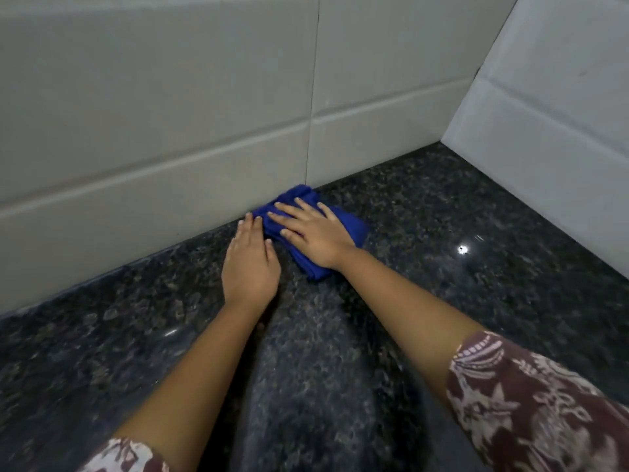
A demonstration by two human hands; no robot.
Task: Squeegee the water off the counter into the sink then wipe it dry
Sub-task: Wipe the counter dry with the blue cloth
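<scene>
Worktop (442, 267): dark speckled granite, glossy, with one bright light glint toward the right. No brand, label or writing can be read anywhere on it or on the walls.

Blue cloth (347, 223): folded into a thick pad, lying on the worktop at the back, its far end touching the base of the tiled wall (170, 131). Its middle is covered by a hand; the folds at the near end show as stacked layers.

Right hand (311, 233): laid flat, palm down, on the cloth, fingers spread and straight, not curled round it; the grip is apart, pressing rather than clasping.

Left hand (250, 267): flat on the bare worktop just left of the cloth, fingers together and extended, fingertips near the wall base and touching the cloth's left edge; grip apart, holding nothing.

Sleeves (531, 403): maroon fabric with a pale pattern, both cut off by the lower frame edge.

Side wall (544, 114): pale tiles, meeting the back wall at a corner on the right.

Hard to make out: whether the worktop surface is wet or dry; the picture is soft with blur at its lower part.
</scene>
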